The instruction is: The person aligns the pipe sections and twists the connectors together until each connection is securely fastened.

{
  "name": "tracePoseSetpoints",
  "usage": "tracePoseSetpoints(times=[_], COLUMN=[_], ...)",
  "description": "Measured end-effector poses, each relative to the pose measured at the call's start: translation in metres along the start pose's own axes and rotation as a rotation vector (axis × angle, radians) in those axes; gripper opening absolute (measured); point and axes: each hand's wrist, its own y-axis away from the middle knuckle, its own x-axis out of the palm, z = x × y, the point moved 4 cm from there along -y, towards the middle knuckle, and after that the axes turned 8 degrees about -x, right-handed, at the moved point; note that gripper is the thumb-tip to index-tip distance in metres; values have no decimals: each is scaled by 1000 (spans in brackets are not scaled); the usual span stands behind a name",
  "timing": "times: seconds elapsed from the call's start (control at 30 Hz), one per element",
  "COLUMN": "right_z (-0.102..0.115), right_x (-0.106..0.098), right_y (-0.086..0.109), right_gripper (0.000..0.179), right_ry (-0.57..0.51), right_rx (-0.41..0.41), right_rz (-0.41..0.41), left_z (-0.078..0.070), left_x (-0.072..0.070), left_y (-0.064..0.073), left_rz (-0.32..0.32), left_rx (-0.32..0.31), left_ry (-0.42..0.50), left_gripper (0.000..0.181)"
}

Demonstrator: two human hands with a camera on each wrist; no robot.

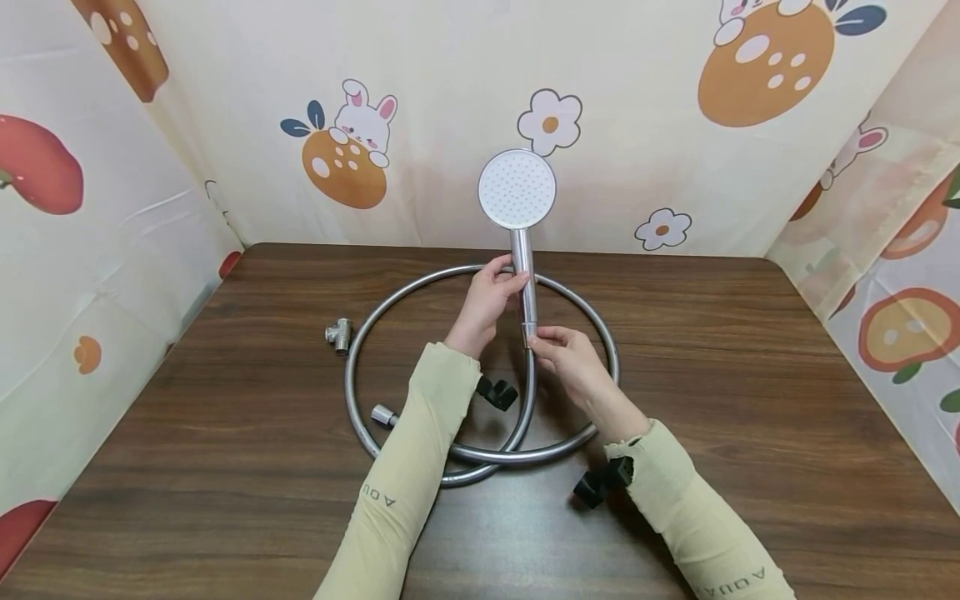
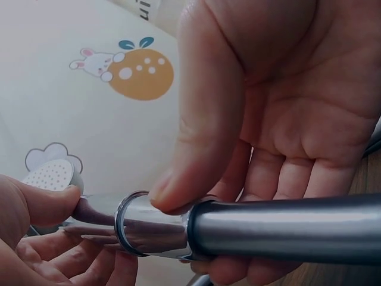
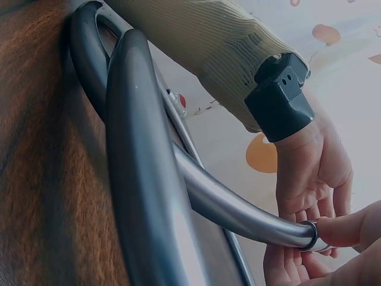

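Observation:
A handheld shower head (image 1: 517,189) with a round white spray face stands upright above the table. My left hand (image 1: 483,302) grips its chrome handle (image 1: 522,250) around the middle. Just below, the thumb and fingers of my right hand (image 1: 576,367) pinch the chrome hose nut (image 2: 161,229) at the handle's lower end. From that nut runs a grey metal shower hose (image 1: 531,392), seen close up in the right wrist view. Whether the nut's thread is fully seated in the handle cannot be told.
The hose lies in a wide loop on the brown wooden table (image 1: 750,375), its free end fitting (image 1: 384,416) beside the left forearm. A small chrome valve fitting (image 1: 340,336) lies left of the loop. Printed curtains (image 1: 450,125) enclose the back and sides.

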Motion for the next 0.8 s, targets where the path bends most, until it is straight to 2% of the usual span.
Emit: tracePoseSetpoints(times=[0.27, 0.5, 0.63, 0.8], right_z=[2, 3, 2, 4], right_x=[2, 4, 3, 2], right_y=[2, 3, 2, 2], right_gripper=[35, 34, 36, 38], right_ry=[-69, -63, -75, -86], right_rx=[-48, -67, -60, -16], right_rz=[49, 97, 93, 33], left_z=[0, 0, 0, 0], left_x=[0, 0, 0, 0], left_y=[1, 1, 1, 1], left_rz=[-2, -3, -4, -4], left_rx=[-2, -3, -6, -15], left_ry=[-2, -9, -14, -22], left_gripper=[38, 38, 38, 38])
